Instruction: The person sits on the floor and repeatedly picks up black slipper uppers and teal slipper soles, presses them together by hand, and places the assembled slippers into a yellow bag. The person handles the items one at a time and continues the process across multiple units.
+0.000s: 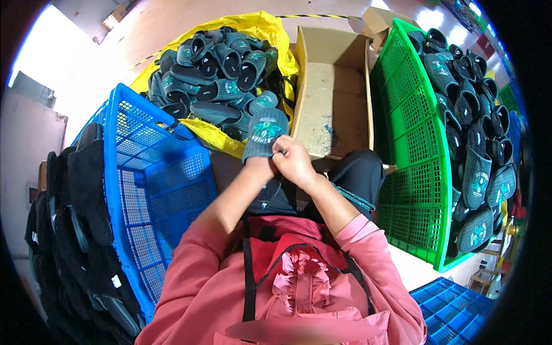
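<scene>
A grey ribbed slipper (265, 130) with a green printed motif is held up in front of me, above my knees. My left hand (261, 165) reaches into its opening and holds it from inside, with the fingers hidden by the upper. Curled closed, my right hand (293, 162) pinches the slipper's lower right edge, close to my left wrist. Whether a thread or other small thing is also between those fingertips is too small to tell. Beyond the slipper, a heap of similar slippers (215, 72) lies in a yellow sack (282, 37).
A blue plastic crate (129, 213) stands at my left, with dark fuzzy slippers (80, 230) piled outside it. Ahead is an open cardboard box (330, 86) with debris inside. To the right, a green crate (411, 144) borders more slippers (477, 172). Another blue crate (454, 307) sits at lower right.
</scene>
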The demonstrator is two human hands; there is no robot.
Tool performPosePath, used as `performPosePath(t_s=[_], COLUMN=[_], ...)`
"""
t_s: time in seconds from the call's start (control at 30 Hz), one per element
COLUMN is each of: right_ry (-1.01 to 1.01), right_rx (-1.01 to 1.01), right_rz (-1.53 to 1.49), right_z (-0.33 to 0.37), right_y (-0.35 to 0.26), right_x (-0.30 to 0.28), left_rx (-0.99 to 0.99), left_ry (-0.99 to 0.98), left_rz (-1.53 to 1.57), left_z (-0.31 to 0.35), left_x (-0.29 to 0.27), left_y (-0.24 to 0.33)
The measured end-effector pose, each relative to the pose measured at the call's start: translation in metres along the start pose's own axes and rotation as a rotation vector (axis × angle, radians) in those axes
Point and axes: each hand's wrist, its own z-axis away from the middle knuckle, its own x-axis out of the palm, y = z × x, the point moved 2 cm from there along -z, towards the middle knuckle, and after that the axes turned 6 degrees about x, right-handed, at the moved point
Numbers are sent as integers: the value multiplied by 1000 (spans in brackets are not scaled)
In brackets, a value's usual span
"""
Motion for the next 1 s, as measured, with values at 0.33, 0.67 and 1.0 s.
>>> performPosePath(t_s=[0.33,0.67,1.0], right_ry=[32,126,184], right_rx=[144,547,354], right_rz=[-86,-848,-760], right_z=[25,42,25], right_y=[8,36,2], right_x=[-7,-31,-22], left_rx=[-63,15,-429], left_ry=[-515,-283,-289], left_rz=[-115,295,950], left_z=[-39,6,14], left_x=[37,-4,-1], left_y=[-10,-26,3])
